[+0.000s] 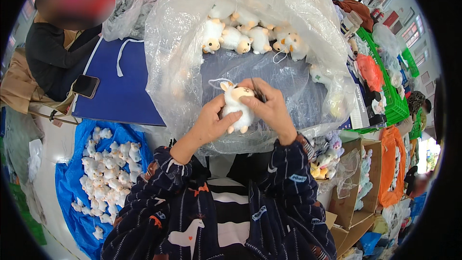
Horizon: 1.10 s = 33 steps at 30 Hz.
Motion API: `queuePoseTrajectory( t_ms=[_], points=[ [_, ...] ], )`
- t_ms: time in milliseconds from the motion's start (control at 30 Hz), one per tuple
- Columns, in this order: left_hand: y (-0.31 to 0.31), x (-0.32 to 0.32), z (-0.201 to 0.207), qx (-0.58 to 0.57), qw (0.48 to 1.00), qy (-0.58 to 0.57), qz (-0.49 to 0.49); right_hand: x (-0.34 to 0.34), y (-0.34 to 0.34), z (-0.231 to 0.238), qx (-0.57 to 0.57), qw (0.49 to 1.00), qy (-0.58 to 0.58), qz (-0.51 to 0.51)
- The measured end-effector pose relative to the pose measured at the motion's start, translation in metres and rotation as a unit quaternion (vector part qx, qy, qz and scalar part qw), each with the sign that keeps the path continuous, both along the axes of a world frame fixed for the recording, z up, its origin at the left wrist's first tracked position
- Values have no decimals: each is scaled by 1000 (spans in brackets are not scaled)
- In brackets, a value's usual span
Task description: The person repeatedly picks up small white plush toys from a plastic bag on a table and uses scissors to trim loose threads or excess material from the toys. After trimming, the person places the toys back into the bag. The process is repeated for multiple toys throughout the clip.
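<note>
A small white plush sheep (239, 108) with a beige face and a white string loop is held upright in front of me, over the near part of a big clear plastic bag. My left hand (215, 118) is closed round its side, thumb across the belly. My right hand (270, 106) pinches the head, thumb on the face. A thin dark tool (259, 89) pokes out between the right fingers; its kind is too covered to make out. Beyond, several like plush sheep (236, 39) lie in a heap inside the plastic bag (173, 48).
A blue sack (70, 183) full of small white plush toys stands on the floor at left. On the blue table (122, 82) lie a phone (86, 86) and a white strip. A person sits at the far left. Cardboard boxes (353, 202) and green crates (392, 94) stand at right.
</note>
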<state>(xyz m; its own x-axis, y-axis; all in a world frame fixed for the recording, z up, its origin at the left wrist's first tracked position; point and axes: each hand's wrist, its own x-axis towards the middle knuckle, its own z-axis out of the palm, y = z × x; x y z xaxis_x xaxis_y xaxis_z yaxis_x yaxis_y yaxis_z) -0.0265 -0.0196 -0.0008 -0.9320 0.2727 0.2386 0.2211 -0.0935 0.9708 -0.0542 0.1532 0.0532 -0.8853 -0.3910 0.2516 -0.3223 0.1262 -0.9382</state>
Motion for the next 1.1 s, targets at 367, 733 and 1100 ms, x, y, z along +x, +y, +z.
queuePoseTrajectory(
  t_ms=[367,733,1100],
  points=[
    [1,-6,-8,89,993,-81,-13,33,2,-33,40,977,90,-191],
    [1,-4,4,93,984,-149,0,25,-4,-20,1,968,90,-234],
    [-14,-18,1,379,861,-337,-24,41,12,-13,23,991,-45,-122]
  ],
)
